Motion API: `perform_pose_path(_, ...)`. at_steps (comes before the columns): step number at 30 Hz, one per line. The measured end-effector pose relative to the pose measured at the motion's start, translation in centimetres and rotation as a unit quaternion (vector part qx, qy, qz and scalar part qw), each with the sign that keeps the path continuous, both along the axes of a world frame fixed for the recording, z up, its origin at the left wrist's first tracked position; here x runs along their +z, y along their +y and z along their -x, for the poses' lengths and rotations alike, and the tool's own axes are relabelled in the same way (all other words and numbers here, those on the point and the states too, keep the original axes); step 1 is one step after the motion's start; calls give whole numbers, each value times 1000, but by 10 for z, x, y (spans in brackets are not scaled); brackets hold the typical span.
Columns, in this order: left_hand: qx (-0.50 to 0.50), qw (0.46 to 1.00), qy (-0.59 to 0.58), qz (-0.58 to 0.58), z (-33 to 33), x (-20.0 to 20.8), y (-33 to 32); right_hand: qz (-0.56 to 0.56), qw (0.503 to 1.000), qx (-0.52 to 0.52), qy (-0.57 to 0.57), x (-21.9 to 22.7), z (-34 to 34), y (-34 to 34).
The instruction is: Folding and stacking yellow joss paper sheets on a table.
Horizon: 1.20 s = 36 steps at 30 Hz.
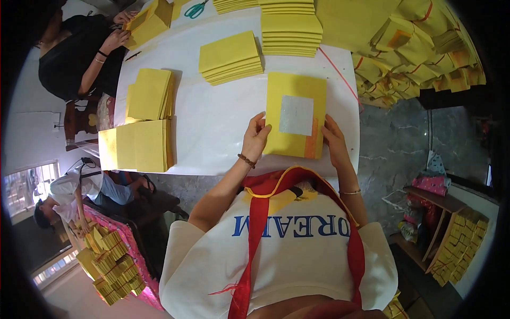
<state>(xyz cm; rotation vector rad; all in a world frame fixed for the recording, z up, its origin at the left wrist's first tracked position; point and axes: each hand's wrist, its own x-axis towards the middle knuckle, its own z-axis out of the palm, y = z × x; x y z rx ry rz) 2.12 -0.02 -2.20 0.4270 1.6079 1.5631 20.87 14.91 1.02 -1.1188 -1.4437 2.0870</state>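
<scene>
A stack of yellow paper sheets (pixel 287 93) with a silver foil square (pixel 296 115) on top lies on the white table (pixel 218 127) in front of me. My left hand (pixel 256 135) grips the stack's left edge, thumb on top. My right hand (pixel 333 137) holds its right edge, where an orange strip shows. The stack lies flat, its near edge close to the table's front rim.
More yellow paper stacks (pixel 229 57) (pixel 291 33) (pixel 149 94) (pixel 139 145) lie across the table. Bundled yellow packs (pixel 409 58) are piled at the right. A person in black (pixel 79 53) handles paper at the far left; another sits low left by folded yellow paper (pixel 111 260). Green scissors (pixel 196 9).
</scene>
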Motion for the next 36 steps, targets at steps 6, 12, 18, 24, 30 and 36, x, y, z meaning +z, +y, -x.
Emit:
perform_pose_path(6,10,998,45,49,-2,6,4,-1,1000,-2,-16,8,8,0)
perform_pose_path(12,-9,994,109,6,6,2,-3,-215,970,-44,-104,-6,7,0)
perform_pose_path(18,16,997,63,41,-3,13,-12,-152,983,-54,-85,-19,-1,3)
perform_pose_path(24,47,998,45,14,-19,11,-3,-135,988,-44,-55,-43,14,11)
perform_pose_path(30,56,998,26,21,-20,18,0,-236,963,-6,-131,-37,17,17)
perform_pose_path(36,78,996,33,5,-19,15,3,-302,935,12,-186,-29,22,14)
